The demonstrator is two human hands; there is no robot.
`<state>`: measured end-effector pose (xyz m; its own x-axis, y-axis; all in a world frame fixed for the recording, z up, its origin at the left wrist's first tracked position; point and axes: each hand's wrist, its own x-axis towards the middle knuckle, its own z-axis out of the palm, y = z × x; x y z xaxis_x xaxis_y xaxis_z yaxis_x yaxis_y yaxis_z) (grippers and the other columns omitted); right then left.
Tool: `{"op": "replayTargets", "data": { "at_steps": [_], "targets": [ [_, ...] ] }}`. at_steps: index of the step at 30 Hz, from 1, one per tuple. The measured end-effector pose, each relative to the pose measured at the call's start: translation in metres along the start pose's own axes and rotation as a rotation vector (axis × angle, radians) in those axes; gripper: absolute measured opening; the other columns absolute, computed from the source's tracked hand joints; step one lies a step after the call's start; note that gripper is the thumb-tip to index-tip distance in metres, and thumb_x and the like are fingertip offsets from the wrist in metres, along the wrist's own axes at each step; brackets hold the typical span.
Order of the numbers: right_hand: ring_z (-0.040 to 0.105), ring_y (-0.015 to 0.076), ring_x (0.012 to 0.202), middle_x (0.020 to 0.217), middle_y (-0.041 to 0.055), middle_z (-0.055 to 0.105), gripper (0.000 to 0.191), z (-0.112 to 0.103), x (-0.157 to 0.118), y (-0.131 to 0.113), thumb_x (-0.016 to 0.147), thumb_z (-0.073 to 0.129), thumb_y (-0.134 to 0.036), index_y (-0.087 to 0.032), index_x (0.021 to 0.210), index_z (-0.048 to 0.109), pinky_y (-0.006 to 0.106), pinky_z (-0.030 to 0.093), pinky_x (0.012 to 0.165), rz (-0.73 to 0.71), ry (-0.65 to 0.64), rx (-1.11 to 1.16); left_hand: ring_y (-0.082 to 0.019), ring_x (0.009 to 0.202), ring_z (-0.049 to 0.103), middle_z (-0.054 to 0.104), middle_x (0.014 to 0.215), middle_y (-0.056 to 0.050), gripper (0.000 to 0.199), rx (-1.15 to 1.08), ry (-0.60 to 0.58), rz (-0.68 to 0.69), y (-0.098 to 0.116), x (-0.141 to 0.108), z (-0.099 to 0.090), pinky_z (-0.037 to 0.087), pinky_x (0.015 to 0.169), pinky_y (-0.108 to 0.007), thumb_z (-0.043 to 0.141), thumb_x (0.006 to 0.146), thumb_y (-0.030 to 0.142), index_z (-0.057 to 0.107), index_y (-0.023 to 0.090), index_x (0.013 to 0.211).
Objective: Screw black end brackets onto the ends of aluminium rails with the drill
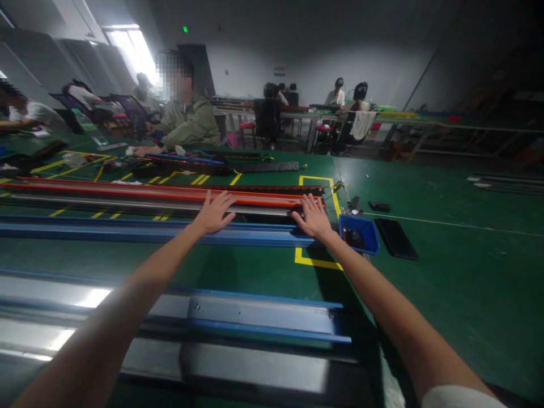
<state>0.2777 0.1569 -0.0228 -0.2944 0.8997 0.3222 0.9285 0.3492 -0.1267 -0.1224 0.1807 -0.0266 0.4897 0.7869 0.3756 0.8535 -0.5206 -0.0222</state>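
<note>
My left hand [213,213] reaches out with its fingers spread over a long orange-edged rail [263,198] and a grey strip [259,210] beside it. Farther right, my right hand [313,217] lies palm down, fingers apart, at the right end of the same rail. Whether either palm presses on the rails cannot be made out. A long blue rail [255,235] runs just under both wrists. Closer to me lies a wide silver channel with blue edges [272,315], below my forearms. Behind the orange-edged rail is a dark perforated strip [272,188].
A blue bin [376,241] with dark parts stands right of my right hand, next to a black phone-like slab [397,238]. Yellow tape [318,262] marks the green table [467,272]. A co-worker in a green jacket [193,124] sits across it; other people sit farther back.
</note>
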Motion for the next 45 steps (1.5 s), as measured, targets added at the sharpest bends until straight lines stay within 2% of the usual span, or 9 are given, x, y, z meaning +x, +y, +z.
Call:
{"op": "replayTargets", "data": {
  "at_steps": [8,17,30,38,45],
  "targets": [
    [0.015,0.0308,0.164,0.172,0.0174,0.032,0.092,0.001,0.003,0.001,0.105,0.014,-0.070,-0.002,0.162,0.040,0.050,0.007,0.135,-0.011,0.008,-0.003,-0.034,0.159,0.031,0.050,0.161,-0.017,0.065,-0.001,-0.013,0.011,-0.009,0.010,0.006,-0.004,0.130,-0.070,0.033,0.101,0.052,0.052,0.017,0.154],
    [0.019,0.0315,0.163,0.170,0.0184,0.036,0.093,0.000,0.009,0.002,0.104,0.014,-0.070,0.000,0.160,0.042,0.049,0.003,0.135,-0.050,0.011,-0.020,-0.034,0.160,0.030,0.050,0.161,-0.019,0.068,-0.001,-0.005,-0.009,-0.010,0.013,0.009,-0.003,0.130,-0.070,0.030,0.102,0.054,0.053,0.013,0.151],
    [0.030,0.0333,0.159,0.162,0.0214,0.048,0.088,0.004,0.017,0.006,0.106,0.019,-0.067,0.000,0.153,0.051,0.047,0.010,0.134,-0.054,0.037,-0.026,-0.036,0.152,0.043,0.059,0.152,-0.019,0.064,0.004,0.019,-0.022,-0.013,0.018,0.012,-0.002,0.130,-0.070,0.032,0.100,0.051,0.060,0.013,0.145],
    [0.040,0.0355,0.153,0.153,0.0219,0.057,0.072,0.006,0.021,0.007,0.108,0.032,-0.059,-0.002,0.145,0.056,0.049,0.019,0.131,-0.072,0.050,-0.065,-0.038,0.142,0.052,0.065,0.142,-0.022,0.061,0.041,0.023,-0.005,-0.018,0.021,0.015,0.010,0.127,-0.073,0.034,0.101,0.051,0.063,0.011,0.138],
    [0.057,0.0372,0.132,0.129,0.0228,0.069,0.062,-0.001,0.020,0.002,0.108,0.036,-0.057,-0.006,0.124,0.067,0.052,0.025,0.127,-0.080,0.063,-0.139,-0.035,0.126,0.061,0.070,0.131,-0.021,0.060,0.063,0.027,0.014,-0.019,0.023,0.016,0.028,0.124,-0.065,0.036,0.100,0.049,0.065,0.010,0.135]
  ]
}}
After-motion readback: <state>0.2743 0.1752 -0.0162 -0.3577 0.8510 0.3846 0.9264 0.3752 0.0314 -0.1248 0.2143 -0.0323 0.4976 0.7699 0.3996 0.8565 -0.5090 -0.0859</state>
